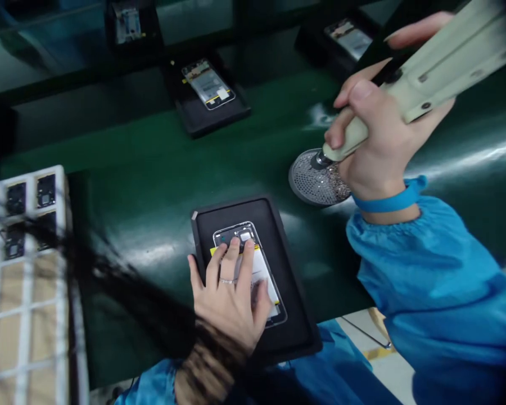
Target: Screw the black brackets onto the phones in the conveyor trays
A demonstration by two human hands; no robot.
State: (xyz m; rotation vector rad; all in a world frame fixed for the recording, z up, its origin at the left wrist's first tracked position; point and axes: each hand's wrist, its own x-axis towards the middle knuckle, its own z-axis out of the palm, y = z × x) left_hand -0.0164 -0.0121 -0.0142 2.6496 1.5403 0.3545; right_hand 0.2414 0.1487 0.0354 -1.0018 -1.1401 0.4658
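Note:
My left hand [227, 298] lies over an opened smartphone [266, 275], fingers stretched out and touching its upper part. The phone's inner parts and a white battery with yellow strips show between and beside the fingers. It sits in a black tray [293, 334] near the table's front edge. A pale green electric screwdriver [451, 67] is gripped in my right hand [379, 135], tilted with its nose down to the left. That nose is over a round screw dish [310, 183] with a perforated top; small screws gather on its right side, partly hidden by my hand.
A white gridded tray [61, 214] with small dark modules stands at the left. Farther back, more opened phones [208, 84] rest in black trays on the green table [122, 169]. Dark blurred hair strands [143, 304] cross the lower left view.

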